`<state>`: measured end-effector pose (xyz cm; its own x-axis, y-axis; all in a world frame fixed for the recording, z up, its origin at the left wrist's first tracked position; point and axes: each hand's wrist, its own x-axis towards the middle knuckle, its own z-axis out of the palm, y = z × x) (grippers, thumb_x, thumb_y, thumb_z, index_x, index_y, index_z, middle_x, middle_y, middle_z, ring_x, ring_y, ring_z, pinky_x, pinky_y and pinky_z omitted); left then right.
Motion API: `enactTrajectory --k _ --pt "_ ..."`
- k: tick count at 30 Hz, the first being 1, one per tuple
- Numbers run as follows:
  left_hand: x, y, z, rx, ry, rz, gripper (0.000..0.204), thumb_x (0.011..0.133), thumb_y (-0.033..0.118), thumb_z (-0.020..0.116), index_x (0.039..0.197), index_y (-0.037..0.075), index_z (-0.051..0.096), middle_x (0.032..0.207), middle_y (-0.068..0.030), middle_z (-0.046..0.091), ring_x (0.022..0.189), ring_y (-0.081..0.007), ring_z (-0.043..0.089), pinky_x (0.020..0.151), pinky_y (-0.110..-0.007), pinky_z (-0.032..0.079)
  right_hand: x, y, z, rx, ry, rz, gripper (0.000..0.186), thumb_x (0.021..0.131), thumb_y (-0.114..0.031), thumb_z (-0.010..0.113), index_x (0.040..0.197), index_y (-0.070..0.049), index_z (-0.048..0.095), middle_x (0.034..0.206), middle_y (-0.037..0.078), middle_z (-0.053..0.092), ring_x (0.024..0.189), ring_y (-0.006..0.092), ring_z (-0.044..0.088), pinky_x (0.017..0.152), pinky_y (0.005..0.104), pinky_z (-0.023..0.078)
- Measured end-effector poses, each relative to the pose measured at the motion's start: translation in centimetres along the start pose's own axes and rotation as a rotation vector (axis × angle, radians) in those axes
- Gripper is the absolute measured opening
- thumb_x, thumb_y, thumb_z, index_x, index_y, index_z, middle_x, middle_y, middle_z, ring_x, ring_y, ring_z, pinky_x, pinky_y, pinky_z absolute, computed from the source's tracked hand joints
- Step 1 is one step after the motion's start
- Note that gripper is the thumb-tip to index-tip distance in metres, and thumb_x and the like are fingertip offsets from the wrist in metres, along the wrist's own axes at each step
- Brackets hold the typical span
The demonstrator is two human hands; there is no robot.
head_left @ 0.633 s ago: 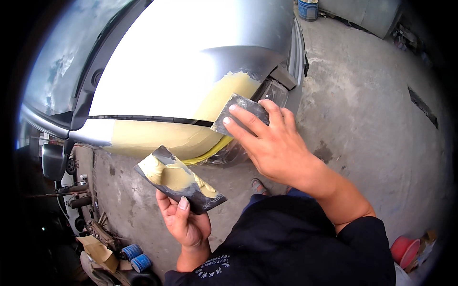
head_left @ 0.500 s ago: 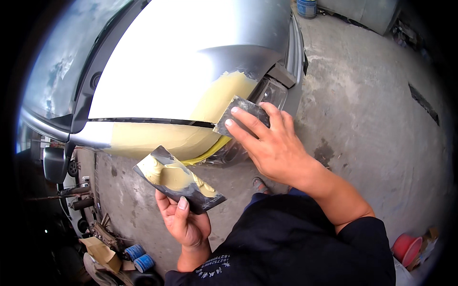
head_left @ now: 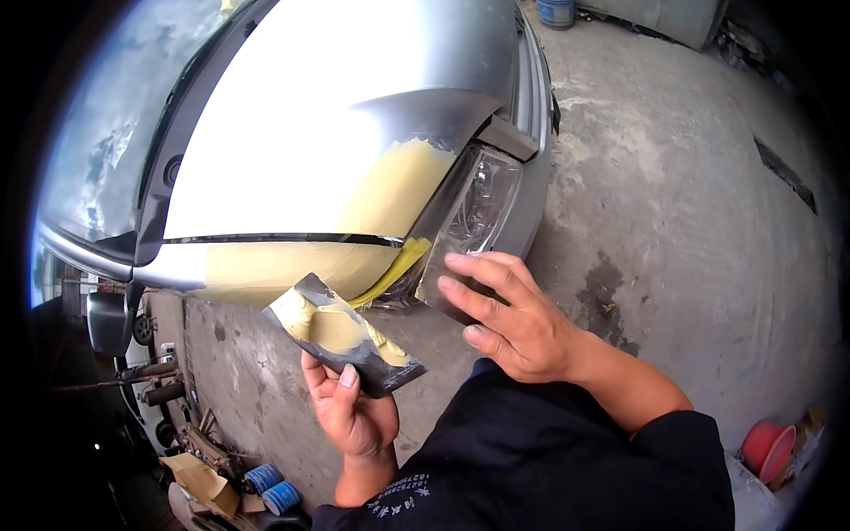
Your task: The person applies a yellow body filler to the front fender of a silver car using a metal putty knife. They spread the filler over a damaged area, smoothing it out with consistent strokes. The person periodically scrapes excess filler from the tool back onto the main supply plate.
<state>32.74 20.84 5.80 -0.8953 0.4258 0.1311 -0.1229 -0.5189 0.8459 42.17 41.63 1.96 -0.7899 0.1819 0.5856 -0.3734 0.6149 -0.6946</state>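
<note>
My left hand (head_left: 354,416) grips a dark flat plate (head_left: 385,376) by its lower edge, thumb on top. Thick pale-yellow body filler (head_left: 336,329) lies heaped on that plate. In my right hand (head_left: 527,323) is a thin dark spreader (head_left: 432,288), partly hidden by the fingers. It hangs in front of the headlight (head_left: 485,195), near the bumper corner; whether it touches is unclear. Smoothed yellow filler covers the corner of the silver hood (head_left: 372,124) and the fender (head_left: 283,265) below the panel gap. A brighter yellow strip (head_left: 394,274) edges the fender beside the headlight.
The car's side mirror (head_left: 110,323) juts out at the left. Blue cans (head_left: 273,488) and an open cardboard box (head_left: 204,478) stand on the concrete floor at lower left. A red basin (head_left: 767,447) sits at lower right, another blue can (head_left: 556,12) at the top.
My right hand has drawn the spreader down toward me, off the filler by the hood corner, uncovering the headlight. The left hand holds its plate much as before; the view has shifted slightly.
</note>
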Motion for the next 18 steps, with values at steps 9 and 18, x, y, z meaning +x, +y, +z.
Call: enactTrajectory --k 9,18 --pt "-0.1 0.7 0.6 -0.008 0.007 0.026 0.061 0.084 -0.007 0.052 0.140 -0.001 0.029 0.134 -0.0168 0.049 0.125 -0.0263 0.048 0.110 -0.042 0.033 -1.3 1.3 0.9 -0.035 -0.127 0.003 0.049 0.080 -0.012 0.067 0.128 -0.006 0.056 0.136 0.012 0.046 0.108 0.0350 0.044 0.096 0.0441 0.040" --pt "0.1 1.1 -0.6 0.061 -0.019 0.060 0.056 0.086 -0.005 0.047 0.139 -0.001 0.031 0.135 -0.0159 0.048 0.125 -0.0251 0.047 0.108 -0.041 0.034 5.1 5.3 -0.1 -0.361 0.183 0.421 0.048 0.094 -0.025 0.049 0.138 -0.007 0.045 0.140 0.014 0.040 0.109 0.0383 0.046 0.096 0.0477 0.041"
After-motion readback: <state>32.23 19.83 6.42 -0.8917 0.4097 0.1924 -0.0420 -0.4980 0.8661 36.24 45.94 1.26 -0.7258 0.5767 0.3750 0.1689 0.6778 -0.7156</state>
